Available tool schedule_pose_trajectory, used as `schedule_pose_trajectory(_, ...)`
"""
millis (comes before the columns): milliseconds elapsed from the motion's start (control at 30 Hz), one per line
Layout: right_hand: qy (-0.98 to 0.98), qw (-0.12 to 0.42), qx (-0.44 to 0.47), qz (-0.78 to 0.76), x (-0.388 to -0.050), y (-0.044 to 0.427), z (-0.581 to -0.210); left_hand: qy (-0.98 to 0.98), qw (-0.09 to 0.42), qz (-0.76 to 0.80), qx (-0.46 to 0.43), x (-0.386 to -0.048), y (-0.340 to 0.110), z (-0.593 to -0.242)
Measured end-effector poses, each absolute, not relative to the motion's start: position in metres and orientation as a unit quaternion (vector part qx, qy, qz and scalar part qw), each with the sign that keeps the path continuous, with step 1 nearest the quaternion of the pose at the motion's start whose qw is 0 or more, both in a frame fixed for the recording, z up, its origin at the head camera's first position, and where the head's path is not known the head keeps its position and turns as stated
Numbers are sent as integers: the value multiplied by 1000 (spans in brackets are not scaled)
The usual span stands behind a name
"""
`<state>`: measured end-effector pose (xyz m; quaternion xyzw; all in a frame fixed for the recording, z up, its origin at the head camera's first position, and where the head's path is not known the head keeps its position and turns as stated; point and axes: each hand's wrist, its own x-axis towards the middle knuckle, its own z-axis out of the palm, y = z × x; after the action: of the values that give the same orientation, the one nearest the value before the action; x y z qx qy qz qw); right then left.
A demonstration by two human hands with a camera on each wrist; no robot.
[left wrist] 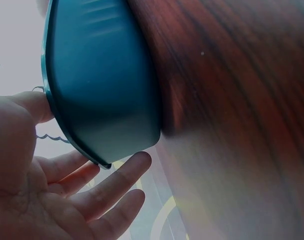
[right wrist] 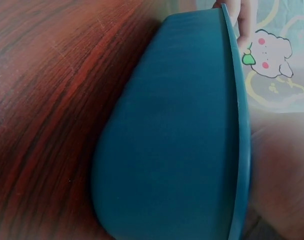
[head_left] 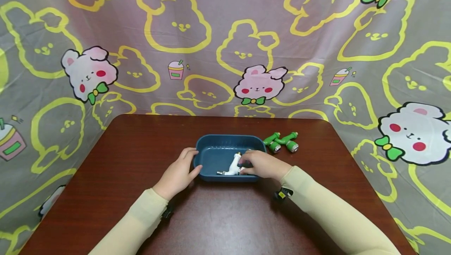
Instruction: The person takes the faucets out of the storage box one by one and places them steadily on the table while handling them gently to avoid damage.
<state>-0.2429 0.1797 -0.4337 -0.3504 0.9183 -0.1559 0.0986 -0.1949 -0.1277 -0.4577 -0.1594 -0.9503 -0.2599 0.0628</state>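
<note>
A blue plastic basin (head_left: 225, 178) stands on the table. My left hand (head_left: 177, 173) is at its left end, the thumb by the front corner and the fingers along the end rim. In the left wrist view the thumb touches the basin's rim (left wrist: 56, 107), while the lower fingers spread loosely outside it. Over the right end reaches my right hand (head_left: 266, 164), its curled fingers pinching a white branched pipe valve (head_left: 232, 166) with metal ends inside the basin. The right wrist view shows the basin's outer wall (right wrist: 167, 125); the valve is hidden there.
Two green branched pipe valves (head_left: 290, 141) with silvery ends lie right behind the basin's right end. The brown wooden table (head_left: 148, 149) meets a patterned cloth (head_left: 211, 102) hanging at the back and sides.
</note>
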Motion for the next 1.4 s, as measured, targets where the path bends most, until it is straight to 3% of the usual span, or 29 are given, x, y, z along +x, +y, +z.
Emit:
schedule_pose_trajectory(900,920,124,-350,-124,-243,175,-428,-949,66,-263,-162,-195,-129,-458)
schedule_pose_trajectory(1400,934,129,-305,-135,-244,172,-432,-948,65,-265,-163,-198,-129,-460)
